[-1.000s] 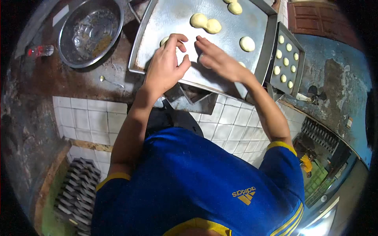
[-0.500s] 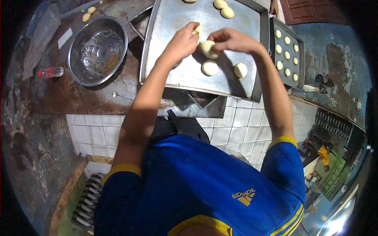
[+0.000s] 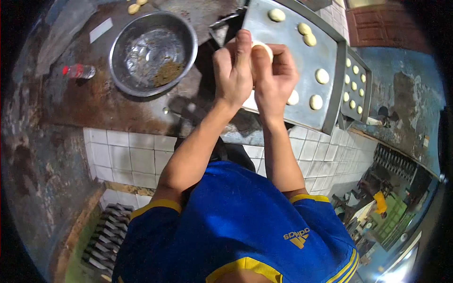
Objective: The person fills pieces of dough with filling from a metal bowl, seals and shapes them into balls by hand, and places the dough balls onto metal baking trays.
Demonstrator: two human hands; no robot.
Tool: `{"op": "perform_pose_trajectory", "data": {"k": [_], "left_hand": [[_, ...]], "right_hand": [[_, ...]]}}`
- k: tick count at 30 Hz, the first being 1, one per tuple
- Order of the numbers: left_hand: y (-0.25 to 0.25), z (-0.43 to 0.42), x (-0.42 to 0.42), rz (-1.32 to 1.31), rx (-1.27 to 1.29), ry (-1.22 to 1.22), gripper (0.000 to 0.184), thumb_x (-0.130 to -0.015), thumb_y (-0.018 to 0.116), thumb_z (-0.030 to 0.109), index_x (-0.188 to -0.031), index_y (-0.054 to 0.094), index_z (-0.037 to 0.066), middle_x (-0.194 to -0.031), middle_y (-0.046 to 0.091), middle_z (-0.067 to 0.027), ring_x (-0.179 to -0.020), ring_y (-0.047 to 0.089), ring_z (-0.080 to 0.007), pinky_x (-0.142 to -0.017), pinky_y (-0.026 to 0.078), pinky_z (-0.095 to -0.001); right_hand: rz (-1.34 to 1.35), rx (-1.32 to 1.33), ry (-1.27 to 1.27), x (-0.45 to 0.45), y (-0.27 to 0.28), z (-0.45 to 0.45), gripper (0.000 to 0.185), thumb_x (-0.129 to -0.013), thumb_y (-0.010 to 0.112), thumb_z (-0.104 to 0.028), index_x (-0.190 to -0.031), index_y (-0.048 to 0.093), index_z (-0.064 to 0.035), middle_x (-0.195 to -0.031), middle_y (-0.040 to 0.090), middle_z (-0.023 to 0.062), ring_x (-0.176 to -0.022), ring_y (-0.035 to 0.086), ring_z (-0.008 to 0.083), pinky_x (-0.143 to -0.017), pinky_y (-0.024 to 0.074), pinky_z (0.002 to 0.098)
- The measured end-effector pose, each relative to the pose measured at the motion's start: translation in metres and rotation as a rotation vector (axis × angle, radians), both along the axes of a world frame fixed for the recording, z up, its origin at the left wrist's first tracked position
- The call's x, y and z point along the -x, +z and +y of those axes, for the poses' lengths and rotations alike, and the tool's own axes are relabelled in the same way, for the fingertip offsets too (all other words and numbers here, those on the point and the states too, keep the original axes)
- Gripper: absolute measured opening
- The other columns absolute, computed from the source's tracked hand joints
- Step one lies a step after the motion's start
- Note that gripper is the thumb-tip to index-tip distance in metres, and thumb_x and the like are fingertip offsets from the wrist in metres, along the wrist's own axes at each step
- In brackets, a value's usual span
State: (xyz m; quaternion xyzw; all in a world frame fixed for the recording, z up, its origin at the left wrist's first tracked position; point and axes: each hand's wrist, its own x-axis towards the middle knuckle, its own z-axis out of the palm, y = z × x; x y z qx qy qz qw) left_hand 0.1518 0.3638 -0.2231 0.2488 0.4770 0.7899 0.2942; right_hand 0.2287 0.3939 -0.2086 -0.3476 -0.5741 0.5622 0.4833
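Observation:
My left hand [image 3: 236, 73] and my right hand [image 3: 278, 78] are close together, raised over the near left part of a metal baking tray [image 3: 295, 54]. Between them they hold a pale dough ball [image 3: 262, 47], its upper part showing between the thumbs and fingers. The rest of the dough is hidden by the hands. On the tray, dough balls lie singly and in a touching pair [image 3: 306, 34]. One dough ball [image 3: 292, 97] lies just right of my right wrist.
Left of the tray stands a steel bowl [image 3: 115, 70] with crumbly brown filling [image 3: 168, 73]. A red-capped bottle [image 3: 79, 71], a white card [image 3: 100, 30], a spoon [image 3: 166, 111] and small dough pieces [image 3: 134, 8] lie around it. A second tray [image 3: 364, 106] of dough balls is at right.
My hands have come together around one dough ball and lifted off the tray surface; earlier they were apart, the right one holding dough. The camera view has shifted, moving bowl and tray rightward.

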Motion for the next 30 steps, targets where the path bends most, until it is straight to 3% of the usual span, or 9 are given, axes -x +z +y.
{"op": "perform_pose_trajectory", "data": {"k": [5, 8, 10, 12, 16, 17, 21, 24, 30], "left_hand": [[0.003, -0.056, 0.079, -0.148, -0.169, -0.056, 0.035, -0.099, 0.078, 0.025, -0.080, 0.053, 0.010, -0.072, 0.049, 0.0099, -0.067, 0.041, -0.0003, -0.057, 0.032, -0.0201], [0.001, -0.101, 0.122, -0.504, -0.178, -0.029, 0.023, -0.108, 0.064, 0.028, -0.097, 0.056, 0.010, -0.074, 0.057, 0.0041, -0.069, 0.056, -0.0026, -0.062, 0.044, -0.0169], [-0.050, -0.118, 0.152, -0.085, -0.157, -0.060, 0.026, -0.098, 0.069, 0.025, -0.116, 0.058, 0.008, -0.105, 0.067, -0.0071, -0.090, 0.070, -0.0183, -0.081, 0.056, -0.0294], [-0.076, -0.158, 0.161, 0.072, 0.050, -0.114, 0.047, -0.085, 0.080, 0.020, -0.124, 0.059, 0.004, -0.114, 0.068, -0.0115, -0.103, 0.069, -0.0229, -0.092, 0.055, -0.0348], [-0.107, -0.220, 0.184, 0.147, 0.326, 0.025, 0.055, -0.071, 0.091, 0.015, -0.119, 0.069, -0.001, -0.112, 0.075, -0.0150, -0.109, 0.071, -0.0271, -0.101, 0.053, -0.0405], [-0.113, -0.237, 0.199, 0.277, 0.381, 0.065, 0.055, -0.074, 0.090, 0.014, -0.123, 0.067, 0.000, -0.117, 0.074, -0.0147, -0.109, 0.071, -0.0265, -0.099, 0.054, -0.0404], [-0.117, -0.300, 0.245, 0.887, 0.694, 0.285, 0.052, -0.075, 0.085, 0.013, -0.121, 0.067, 0.000, -0.111, 0.073, -0.0165, -0.100, 0.072, -0.0282, -0.089, 0.056, -0.0405], [-0.102, -0.325, 0.268, 0.429, 0.780, 0.200, 0.035, -0.078, 0.077, 0.002, -0.111, 0.066, 0.001, -0.108, 0.073, -0.0132, -0.099, 0.070, -0.0213, -0.090, 0.054, -0.0315], [-0.132, -0.357, 0.270, 0.254, 0.781, 0.334, 0.037, -0.081, 0.075, -0.002, -0.118, 0.067, -0.004, -0.108, 0.076, -0.0142, -0.102, 0.073, -0.0199, -0.093, 0.056, -0.0335]], "right_hand": [[0.012, 0.062, 0.240, 0.066, 0.027, -0.009, 0.019, -0.102, 0.072, -0.014, -0.103, 0.076, 0.0045, -0.086, 0.074, 0.0034, -0.077, 0.065, 0.0059, -0.069, 0.0507, 0.0214], [-0.198, 0.160, 0.575, 0.098, 0.050, -0.025, 0.021, -0.101, 0.073, -0.015, -0.110, 0.075, 0.0036, -0.097, 0.074, 0.0022, -0.087, 0.065, 0.0066, -0.076, 0.0524, 0.0232], [-0.319, 0.306, 0.870, 0.125, 0.066, -0.039, 0.022, -0.100, 0.073, -0.015, -0.114, 0.075, 0.0025, -0.099, 0.074, 0.0025, -0.089, 0.065, 0.0077, -0.078, 0.0527, 0.0238], [-0.624, -0.272, 1.066, 0.163, 0.058, -0.042, 0.028, -0.103, 0.070, -0.022, -0.115, 0.076, 0.0028, -0.098, 0.076, 0.0164, -0.085, 0.070, 0.0193, -0.081, 0.0543, 0.0313], [-0.885, -0.269, 1.119, 0.236, -0.026, -0.032, 0.046, -0.101, 0.068, -0.042, -0.114, 0.078, 0.0004, -0.104, 0.076, 0.0233, -0.096, 0.074, 0.0375, -0.087, 0.0560, 0.0452], [-0.971, -0.651, 1.202, 0.250, -0.065, -0.020, 0.040, -0.100, 0.070, -0.034, -0.122, 0.075, -0.0017, -0.121, 0.072, 0.0198, -0.100, 0.073, 0.0357, -0.090, 0.0572, 0.0447], [-1.353, -0.890, 1.497, 0.282, -0.223, -0.008, 0.040, -0.095, 0.071, -0.028, -0.127, 0.069, -0.0037, -0.118, 0.072, 0.0211, -0.102, 0.072, 0.0417, -0.091, 0.0589, 0.0498], [-1.362, -0.978, 1.622, 0.298, -0.233, -0.032, 0.025, -0.098, 0.055, -0.014, -0.114, 0.074, -0.0085, -0.099, 0.074, 0.0194, -0.095, 0.077, 0.0375, -0.084, 0.0627, 0.0491], [-1.265, -1.316, 1.786, 0.312, -0.268, -0.042, 0.026, -0.101, 0.051, -0.021, -0.106, 0.074, -0.0092, -0.095, 0.075, 0.0205, -0.095, 0.076, 0.0403, -0.084, 0.0616, 0.0504]]}}
